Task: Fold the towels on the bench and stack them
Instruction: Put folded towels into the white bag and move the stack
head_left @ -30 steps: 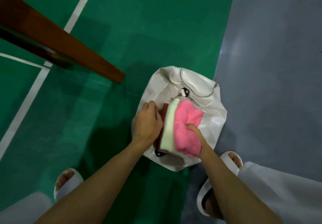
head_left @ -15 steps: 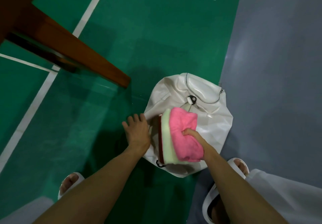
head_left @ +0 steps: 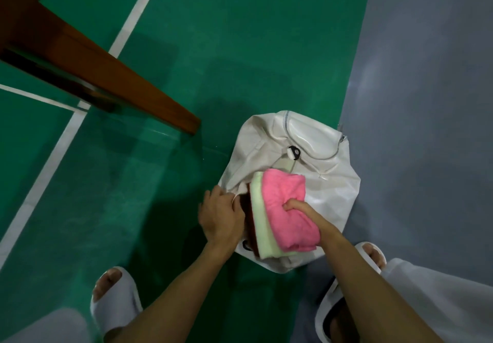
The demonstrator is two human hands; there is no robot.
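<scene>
Fluffy cloth towels [head_left: 286, 209]; glossy white bag [head_left: 314, 140]

- The place is looking like an indoor sports hall, most likely beside a marked court.
- The green floor [head_left: 240, 49] is lying smooth and slightly glossy, giving back soft reflections as a synthetic court surface does.
- White lines [head_left: 133, 14] are running straight across the green and meeting at a corner on the left, like court markings.
- A grey floor strip [head_left: 426, 102] is bordering the green along one clean, straight edge on the right.
- A wooden bench [head_left: 93, 70] is standing over the green, close to the lines.
- A white drawstring bag [head_left: 333, 190] is sitting on the floor where the two colours meet.
</scene>
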